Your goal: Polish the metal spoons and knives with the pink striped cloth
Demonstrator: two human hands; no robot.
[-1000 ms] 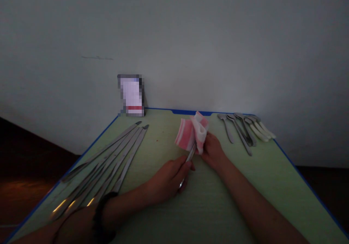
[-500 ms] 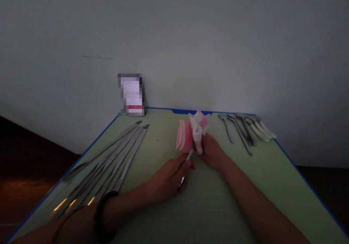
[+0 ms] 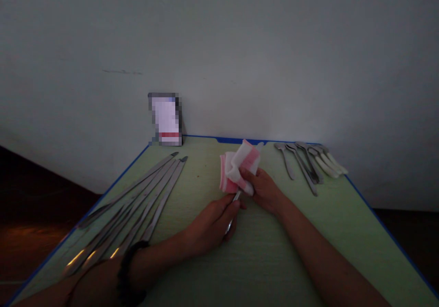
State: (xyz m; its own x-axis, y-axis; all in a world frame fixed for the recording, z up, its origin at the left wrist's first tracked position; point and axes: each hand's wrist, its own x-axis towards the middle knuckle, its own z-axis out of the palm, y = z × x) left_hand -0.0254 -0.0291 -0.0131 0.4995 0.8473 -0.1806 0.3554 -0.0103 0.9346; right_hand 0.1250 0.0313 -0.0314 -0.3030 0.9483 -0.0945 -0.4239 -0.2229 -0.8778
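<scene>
My left hand (image 3: pixel 219 220) is closed around the metal handle of a table knife (image 3: pixel 229 227), which points away and to the right. A pink and white cloth (image 3: pixel 244 161) is wrapped over the knife's middle and hides most of the blade. Past the cloth's far edge, a pale rounded tip shows. My right hand (image 3: pixel 265 188) pinches the cloth around the blade, its thumb lying on top. Both hands are above the middle of the table (image 3: pixel 260 261).
Several table knives (image 3: pixel 151 197) lie fanned out at the left. Far right are several spoons (image 3: pixel 300 161) and some white-handled cutlery (image 3: pixel 329 163). A phone with a blurred screen (image 3: pixel 167 119) leans on the wall (image 3: pixel 233 60) at the back left. Blue edging borders the table.
My right hand has folded the cloth down over the blade, and its thumb now presses on top. The tip beyond the cloth has come into view. My left hand stays in place.
</scene>
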